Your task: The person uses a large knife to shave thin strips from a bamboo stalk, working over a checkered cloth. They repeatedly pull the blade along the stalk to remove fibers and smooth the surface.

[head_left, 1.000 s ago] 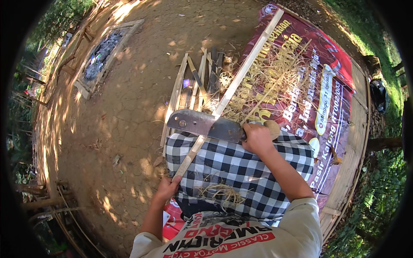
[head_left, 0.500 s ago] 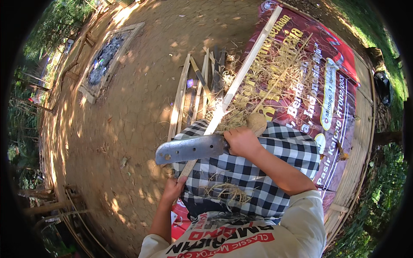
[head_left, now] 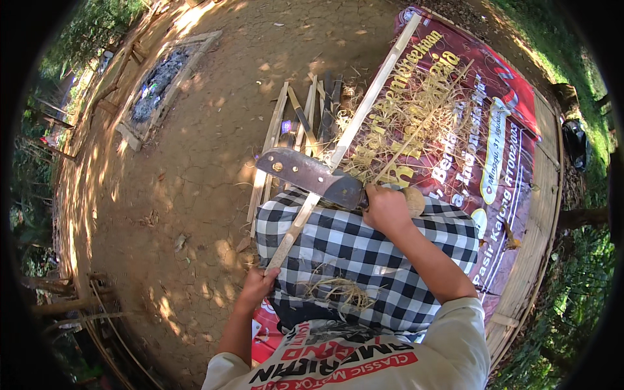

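My right hand [head_left: 387, 209] is closed round the handle of a broad cleaver [head_left: 305, 177], whose blade has several holes and points left. A round wooden knob [head_left: 414, 201] shows at the handle's end. The blade lies across a long, pale strip of wood [head_left: 374, 94], perhaps bamboo, covering part of it. My left hand [head_left: 262, 281] grips the strip's near end, low on the left side of my lap. From there the strip slants up and away to the right, over the checked cloth [head_left: 364, 260] on my lap. Curled shavings [head_left: 338, 292] lie on the cloth.
A dark red printed banner [head_left: 481, 143] on a slatted bamboo platform [head_left: 536, 227] carries a heap of shavings [head_left: 429, 107]. Several strips [head_left: 276, 136] lie beyond my knees. At the far left is an ash-filled pit [head_left: 156, 88] with a frame, on bare earth.
The cleaver has moved away from me along the strip, and its blade has tilted, with the tip raised. My left hand still holds the strip's near end.
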Demonstrator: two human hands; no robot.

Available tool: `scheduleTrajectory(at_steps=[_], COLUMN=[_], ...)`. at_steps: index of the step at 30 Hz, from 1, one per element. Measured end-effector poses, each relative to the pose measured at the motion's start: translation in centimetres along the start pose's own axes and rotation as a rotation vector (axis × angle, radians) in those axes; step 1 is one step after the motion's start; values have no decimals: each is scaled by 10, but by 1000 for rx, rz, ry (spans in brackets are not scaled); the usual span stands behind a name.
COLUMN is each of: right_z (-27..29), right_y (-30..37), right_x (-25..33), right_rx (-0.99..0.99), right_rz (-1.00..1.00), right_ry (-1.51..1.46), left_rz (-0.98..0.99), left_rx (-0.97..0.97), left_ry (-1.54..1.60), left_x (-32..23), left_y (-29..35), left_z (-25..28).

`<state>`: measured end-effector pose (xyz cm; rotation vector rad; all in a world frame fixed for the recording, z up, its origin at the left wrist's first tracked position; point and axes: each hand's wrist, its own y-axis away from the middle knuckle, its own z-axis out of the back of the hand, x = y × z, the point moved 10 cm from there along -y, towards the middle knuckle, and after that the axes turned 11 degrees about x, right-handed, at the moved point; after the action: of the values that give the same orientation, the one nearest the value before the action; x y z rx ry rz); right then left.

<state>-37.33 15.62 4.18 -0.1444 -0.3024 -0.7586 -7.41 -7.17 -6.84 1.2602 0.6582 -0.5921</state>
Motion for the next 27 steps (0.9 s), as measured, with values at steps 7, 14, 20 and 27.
scheduleTrajectory(at_steps=[7, 14, 20, 27], right_z=[-17, -25, 0, 1], right_y=[1, 0, -17, -10], right_x=[70, 75, 23, -70], right_rx=[68, 67, 35, 76], right_rz=[265, 277, 245, -38], right_ry=[28, 10, 114, 116], left_rz=[25, -55, -9, 4], left_rx=[-26, -42, -111, -16], left_ry=[-103, -56, -65, -67], left_x=[-11, -19, 4, -7], left_y=[4, 7, 9, -2], left_z=[-1, -3, 4, 1])
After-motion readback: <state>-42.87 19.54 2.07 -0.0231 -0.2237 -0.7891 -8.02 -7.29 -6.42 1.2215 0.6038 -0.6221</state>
